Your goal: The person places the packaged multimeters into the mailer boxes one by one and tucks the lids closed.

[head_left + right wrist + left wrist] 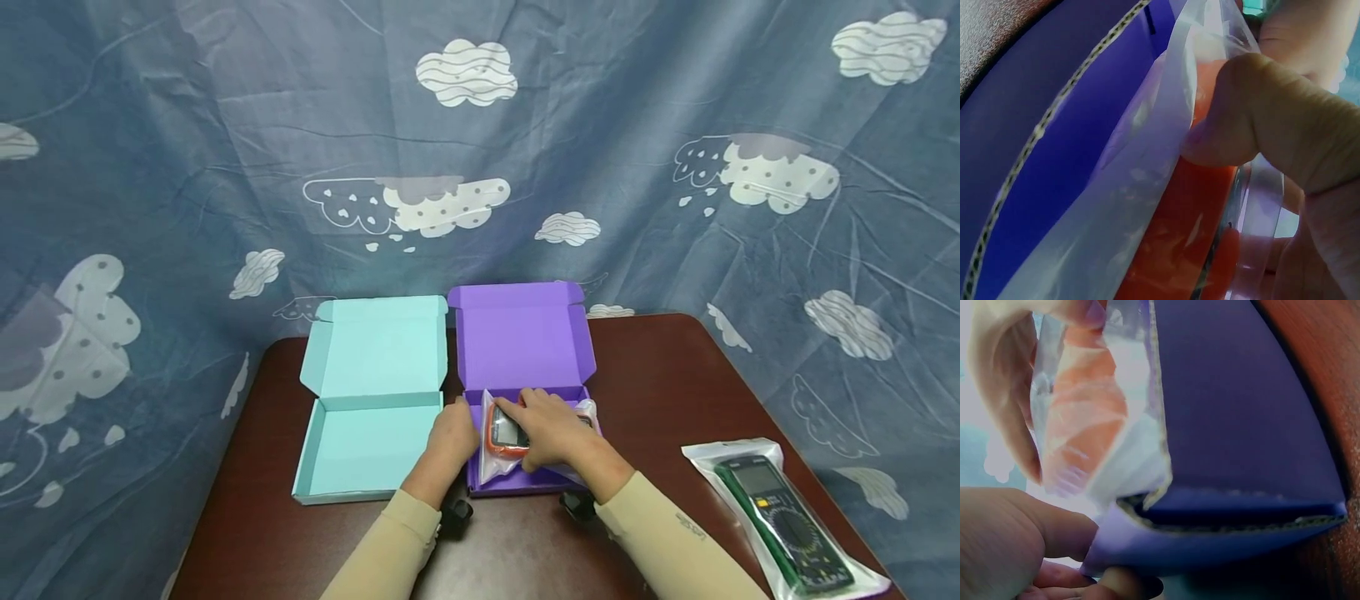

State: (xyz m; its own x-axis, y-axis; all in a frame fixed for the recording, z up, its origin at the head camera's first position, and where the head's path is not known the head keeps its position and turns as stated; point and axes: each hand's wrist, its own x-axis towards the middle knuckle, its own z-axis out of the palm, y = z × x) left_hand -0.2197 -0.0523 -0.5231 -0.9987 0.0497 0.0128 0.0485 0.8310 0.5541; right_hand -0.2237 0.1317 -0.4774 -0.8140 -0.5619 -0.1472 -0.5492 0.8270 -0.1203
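Observation:
My right hand [551, 425] grips an orange multimeter [508, 448] in a clear plastic bag, over the open purple box [525, 333]. In the right wrist view, the thumb [1229, 119] presses on the meter's orange side [1179, 212] through the plastic, close by the box wall. My left hand [453, 429] pinches the purple box's left wall, thumb and fingers on either side of the cardboard [1129, 544] in the left wrist view. One end of the bagged multimeter [1085, 419] sits tilted inside the wall there. The right hand hides part of the meter.
An open light-teal box [375, 450] stands just left of the purple one, its lid raised. At the table's right edge lies a green-and-black multimeter [787, 521] in a clear bag. A blue curtain with clouds [637, 108] hangs behind the brown table [637, 367].

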